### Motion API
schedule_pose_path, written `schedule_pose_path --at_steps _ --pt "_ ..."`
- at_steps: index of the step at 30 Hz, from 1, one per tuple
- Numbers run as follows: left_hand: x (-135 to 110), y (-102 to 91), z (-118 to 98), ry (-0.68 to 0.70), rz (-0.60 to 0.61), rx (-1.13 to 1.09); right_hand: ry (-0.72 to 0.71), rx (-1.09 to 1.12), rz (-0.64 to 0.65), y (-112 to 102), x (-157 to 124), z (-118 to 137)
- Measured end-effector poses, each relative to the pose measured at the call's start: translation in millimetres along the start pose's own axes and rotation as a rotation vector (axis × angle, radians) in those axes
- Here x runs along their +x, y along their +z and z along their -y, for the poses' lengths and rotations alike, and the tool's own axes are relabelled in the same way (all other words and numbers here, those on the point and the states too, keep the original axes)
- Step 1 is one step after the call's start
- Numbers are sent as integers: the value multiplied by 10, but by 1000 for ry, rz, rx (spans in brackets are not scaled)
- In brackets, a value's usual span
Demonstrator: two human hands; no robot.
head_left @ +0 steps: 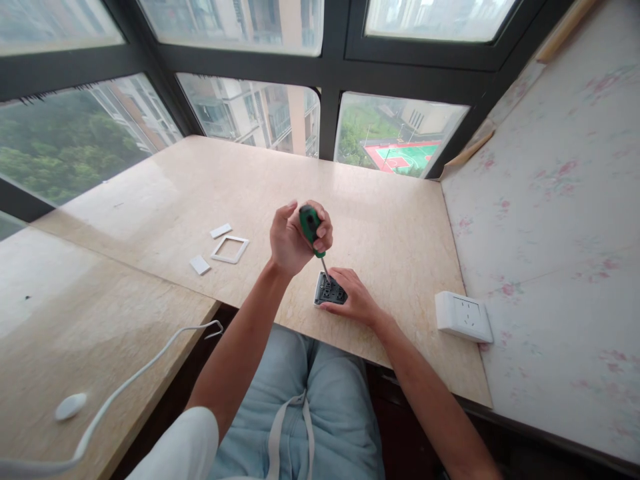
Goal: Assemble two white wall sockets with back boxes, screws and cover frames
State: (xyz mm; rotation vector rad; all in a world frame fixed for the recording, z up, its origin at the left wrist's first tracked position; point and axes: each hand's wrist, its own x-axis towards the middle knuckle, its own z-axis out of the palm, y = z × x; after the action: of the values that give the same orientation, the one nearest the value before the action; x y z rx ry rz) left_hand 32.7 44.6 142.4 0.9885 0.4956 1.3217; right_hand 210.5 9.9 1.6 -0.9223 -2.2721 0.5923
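Observation:
My left hand point(295, 240) is closed around the green and black handle of a screwdriver point(311, 225), which is tilted with its shaft pointing down. The screwdriver's tip meets the dark inner face of a wall switch point(330, 291) with a white edge, lying on the stone sill. Wrapped over the right side of the switch, my right hand point(354, 297) grips it against the surface. Its fingers cover part of the switch. Left of my hands lie a white square frame point(230, 249) and two small white plates, one above point(221, 231) and one below point(200, 265).
A white socket box point(464, 317) stands at the right against the flowered wall point(560, 220). At the lower left are a white cable point(145, 367) and a round white disc point(71, 407). Dark-framed windows point(330, 120) border the far side of the sill point(390, 233).

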Motion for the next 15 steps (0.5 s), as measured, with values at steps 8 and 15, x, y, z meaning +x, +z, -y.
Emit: schedule_pose_path --at_steps 8,15 --pt "207 317 109 144 245 326 10 22 -15 -2 9 12" --pt "561 688 712 297 579 833 33 79 -22 -48 -8 1"
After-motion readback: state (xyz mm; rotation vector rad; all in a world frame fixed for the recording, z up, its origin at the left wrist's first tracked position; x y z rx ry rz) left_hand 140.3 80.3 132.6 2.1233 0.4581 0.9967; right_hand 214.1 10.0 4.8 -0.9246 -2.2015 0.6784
